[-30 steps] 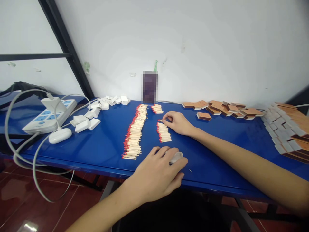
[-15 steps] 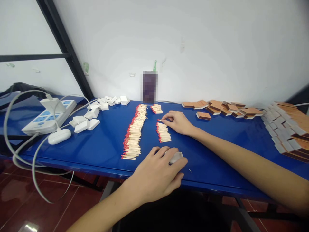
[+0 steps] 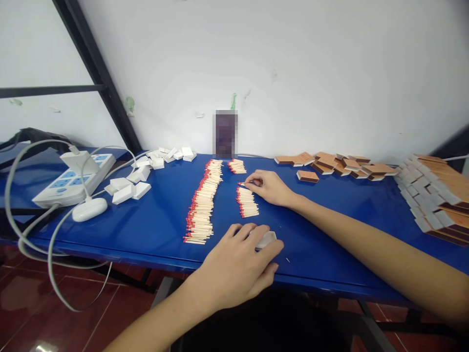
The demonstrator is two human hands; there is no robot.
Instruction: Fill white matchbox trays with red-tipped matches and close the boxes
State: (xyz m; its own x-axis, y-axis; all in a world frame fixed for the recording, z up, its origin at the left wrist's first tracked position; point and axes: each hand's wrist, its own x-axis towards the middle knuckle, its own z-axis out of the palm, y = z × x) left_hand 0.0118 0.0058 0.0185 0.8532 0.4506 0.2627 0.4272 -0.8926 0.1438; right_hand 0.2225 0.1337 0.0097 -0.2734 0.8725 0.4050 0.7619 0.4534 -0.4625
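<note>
Match [image 3: 241,184] — same spot as before

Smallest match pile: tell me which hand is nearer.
Right. The right hand is just in front of the smallest match pile, to its right; the left hand is farther, near the table's front edge.

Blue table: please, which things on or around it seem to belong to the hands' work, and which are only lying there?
Likely in the work:
- single match at the right hand
- white tray at the left hand
- long match row
- probably brown matchboxes

Apparently just lying about:
- power strip
- rounded white device
</note>
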